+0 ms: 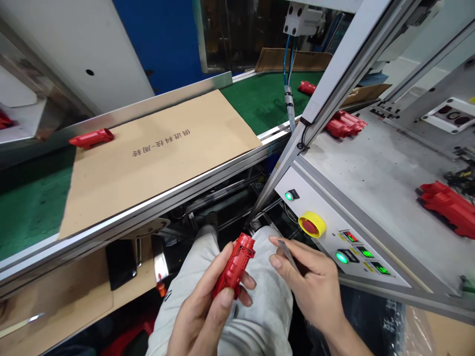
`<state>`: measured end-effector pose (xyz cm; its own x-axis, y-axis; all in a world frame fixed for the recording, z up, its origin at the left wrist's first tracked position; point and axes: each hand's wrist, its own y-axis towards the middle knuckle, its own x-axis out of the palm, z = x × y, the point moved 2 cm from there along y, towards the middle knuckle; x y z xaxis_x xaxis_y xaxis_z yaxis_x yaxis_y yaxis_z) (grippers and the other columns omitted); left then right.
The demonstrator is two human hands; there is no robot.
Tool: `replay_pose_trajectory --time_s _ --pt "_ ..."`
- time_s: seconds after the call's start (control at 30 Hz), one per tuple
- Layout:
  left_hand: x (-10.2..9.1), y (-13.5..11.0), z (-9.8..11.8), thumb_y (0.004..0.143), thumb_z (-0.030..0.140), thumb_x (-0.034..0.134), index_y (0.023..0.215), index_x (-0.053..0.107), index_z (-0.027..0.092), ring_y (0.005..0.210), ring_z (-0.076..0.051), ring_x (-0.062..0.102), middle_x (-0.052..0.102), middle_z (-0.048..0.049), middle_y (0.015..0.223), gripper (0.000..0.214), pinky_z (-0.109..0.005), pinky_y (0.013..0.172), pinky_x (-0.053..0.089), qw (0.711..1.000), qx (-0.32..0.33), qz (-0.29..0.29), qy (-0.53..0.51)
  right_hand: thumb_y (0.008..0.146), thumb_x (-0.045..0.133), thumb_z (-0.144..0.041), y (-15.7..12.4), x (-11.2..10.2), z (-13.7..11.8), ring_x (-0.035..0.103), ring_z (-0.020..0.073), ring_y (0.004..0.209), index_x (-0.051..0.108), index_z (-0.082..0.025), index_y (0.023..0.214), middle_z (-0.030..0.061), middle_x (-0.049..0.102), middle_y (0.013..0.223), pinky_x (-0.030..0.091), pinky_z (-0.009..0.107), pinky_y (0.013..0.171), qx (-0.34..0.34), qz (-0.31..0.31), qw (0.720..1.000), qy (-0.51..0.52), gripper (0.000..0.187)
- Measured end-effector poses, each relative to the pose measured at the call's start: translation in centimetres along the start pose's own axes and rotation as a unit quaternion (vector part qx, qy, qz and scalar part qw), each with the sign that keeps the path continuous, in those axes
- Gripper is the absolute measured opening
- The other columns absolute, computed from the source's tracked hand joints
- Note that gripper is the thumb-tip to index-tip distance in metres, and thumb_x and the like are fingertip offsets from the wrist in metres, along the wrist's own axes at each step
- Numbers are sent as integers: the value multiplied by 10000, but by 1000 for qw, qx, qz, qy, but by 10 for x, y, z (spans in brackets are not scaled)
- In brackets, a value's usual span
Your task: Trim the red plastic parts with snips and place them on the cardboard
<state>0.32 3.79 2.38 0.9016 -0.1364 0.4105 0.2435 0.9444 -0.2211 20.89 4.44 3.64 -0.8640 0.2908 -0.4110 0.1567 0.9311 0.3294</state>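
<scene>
The left hand (200,316) is closed around a red plastic casing (234,267), with the thumb lying across its near face and the fingers wrapped behind it. The casing's long axis slants from the lower left up to the upper right, its ridged end pointing away from the person. The right hand (308,279) is just to the right of the casing and apart from it, pinching a small metal pick (288,255) between thumb and forefinger. The pick is thin and angled down across the fingers, and the left hand is the nearer one to the casing because it holds it.

Directly below both hands are the person's grey trousers (267,306). Ahead of the right hand is a control panel (345,242) with a red stop button (310,225) in a yellow ring. Farther ahead and left of the hands, a cardboard sheet (159,158) lies on a green conveyor belt (269,99), with another red casing (91,138) at its edge. More red casings (447,207) lie on a steel bench (378,168) to the right.
</scene>
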Motion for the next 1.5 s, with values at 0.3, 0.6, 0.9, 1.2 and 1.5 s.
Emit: replay_pose_trajectory --time_s 0.3,0.6,0.9,1.2,1.5 --pt "4 -3 3 1103 345 601 1561 642 364 927 -201 711 797 -93 1174 460 -318 905 621 999 39 -14 19 979 713 -41 -13 5 -13 671 234 948 633 -160 1529 116 752 1081 605 425 832 -145 -2 973 -177 568" --pt "9 -6 4 1100 332 606 1556 649 358 908 -185 711 753 -97 1390 458 -299 883 636 995 83 11 57 986 718 -35 -17 8 -13 641 201 839 628 -130 1524 86 730 971 594 376 760 -160 -3 967 -198 553" --pt "4 -6 1 1083 372 645 1552 653 363 937 -185 712 793 -89 1261 469 -290 919 625 996 60 16 60 971 756 -38 -19 14 -7 656 169 763 659 -138 1490 55 751 908 578 315 727 -184 23 958 -221 537" --pt "-8 3 -8 1088 339 620 1566 640 338 1001 -222 730 806 -119 1287 479 -312 879 625 999 19 -30 -27 1034 756 -306 -11 5 0 645 106 600 831 -290 1191 -38 716 766 522 199 521 66 -9 994 83 175" --pt "2 -1 -3 1073 380 653 1528 672 376 1003 -200 710 813 -82 1244 455 -275 886 601 1000 3 5 -27 936 741 15 -7 -8 -13 634 208 935 665 -117 1481 109 758 1060 582 387 816 -197 12 960 -197 566"
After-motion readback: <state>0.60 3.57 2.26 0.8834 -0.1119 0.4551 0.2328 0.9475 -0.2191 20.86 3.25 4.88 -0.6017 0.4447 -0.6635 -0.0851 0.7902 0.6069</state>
